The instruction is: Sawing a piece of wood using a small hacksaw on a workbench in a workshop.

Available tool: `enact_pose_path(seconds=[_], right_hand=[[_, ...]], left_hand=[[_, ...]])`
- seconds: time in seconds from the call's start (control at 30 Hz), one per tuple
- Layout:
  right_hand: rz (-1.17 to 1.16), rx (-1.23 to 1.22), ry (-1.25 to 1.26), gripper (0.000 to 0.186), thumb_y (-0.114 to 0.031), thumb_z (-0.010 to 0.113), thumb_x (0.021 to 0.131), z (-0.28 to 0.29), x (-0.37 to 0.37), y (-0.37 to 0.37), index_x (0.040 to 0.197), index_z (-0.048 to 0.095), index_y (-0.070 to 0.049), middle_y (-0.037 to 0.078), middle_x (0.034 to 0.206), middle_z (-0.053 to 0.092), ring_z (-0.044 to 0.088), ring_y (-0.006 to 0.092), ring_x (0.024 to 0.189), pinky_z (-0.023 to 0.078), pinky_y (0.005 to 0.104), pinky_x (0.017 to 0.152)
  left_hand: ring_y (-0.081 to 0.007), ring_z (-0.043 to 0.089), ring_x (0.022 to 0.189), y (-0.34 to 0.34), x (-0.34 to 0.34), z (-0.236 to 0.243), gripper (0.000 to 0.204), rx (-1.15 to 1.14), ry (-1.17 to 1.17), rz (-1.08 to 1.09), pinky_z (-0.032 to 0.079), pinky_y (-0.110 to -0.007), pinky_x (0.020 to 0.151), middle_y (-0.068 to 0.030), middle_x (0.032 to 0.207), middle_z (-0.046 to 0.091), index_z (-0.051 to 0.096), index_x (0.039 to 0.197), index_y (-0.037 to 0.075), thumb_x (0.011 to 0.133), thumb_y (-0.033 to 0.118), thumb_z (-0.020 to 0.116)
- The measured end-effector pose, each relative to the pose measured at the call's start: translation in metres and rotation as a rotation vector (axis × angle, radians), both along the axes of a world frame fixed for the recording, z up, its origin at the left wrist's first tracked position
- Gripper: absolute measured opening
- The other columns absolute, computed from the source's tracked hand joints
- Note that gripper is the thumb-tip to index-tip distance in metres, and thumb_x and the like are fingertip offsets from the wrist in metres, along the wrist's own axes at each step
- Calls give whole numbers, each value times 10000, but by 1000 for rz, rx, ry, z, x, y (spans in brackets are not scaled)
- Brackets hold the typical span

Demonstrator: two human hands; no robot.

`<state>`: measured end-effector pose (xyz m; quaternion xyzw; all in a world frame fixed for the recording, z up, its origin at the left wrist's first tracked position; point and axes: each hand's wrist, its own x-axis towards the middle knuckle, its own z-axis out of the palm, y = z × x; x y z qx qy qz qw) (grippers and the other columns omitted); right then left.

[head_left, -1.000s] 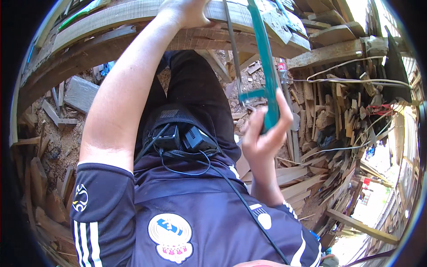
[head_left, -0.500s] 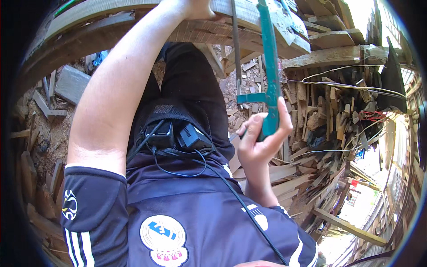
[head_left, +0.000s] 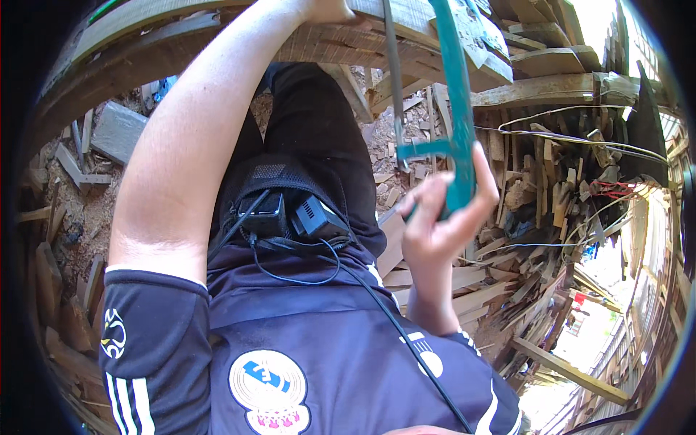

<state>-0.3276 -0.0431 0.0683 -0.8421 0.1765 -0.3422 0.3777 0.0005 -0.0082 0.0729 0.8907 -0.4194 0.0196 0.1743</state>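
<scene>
In my right hand is the handle of a hacksaw with a green frame, the fingers wrapped round it and the index finger lying up along its side. The dark narrow blade runs left of the frame and crosses the near edge of a thick wooden beam. Where the blade meets any work lies beyond the top edge. My left hand rests against the top of the beam, left of the blade. The picture's edge cuts it off, so most of its fingers are hidden.
Stacked boards and offcuts fill the right side, with loose cables strung across them. Wood scraps and sawdust cover the ground at left. A pouch with black devices and a cable sits at my waist.
The hacksaw and my right hand have shifted right and slightly down, with some blur. My left hand stays on the beam; the whole view has moved slightly.
</scene>
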Motion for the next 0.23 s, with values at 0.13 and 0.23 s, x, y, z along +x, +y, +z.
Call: enact_pose_path(seconds=[0.13,0.23], right_hand=[[-35,-165,8,482,-27,487,1072,-2,11,-17,1527,329,-43,49,849,527,549,73,587,502,229,519],[-18,-414,-34,583,-77,598,1032,-15,89,-46,1556,347,-122,147,1022,711,679,159,666,539,251,594]], left_hand=[[-348,740,1061,-2,3,-2,414,48,-96,-2,594,-447,929,-219,1115,755,740,1059,40,736,299,729],[-345,747,1065,-1,6,-8,396,62,-138,-22,587,-437,978,-204,1097,768,752,1073,55,740,264,706]])
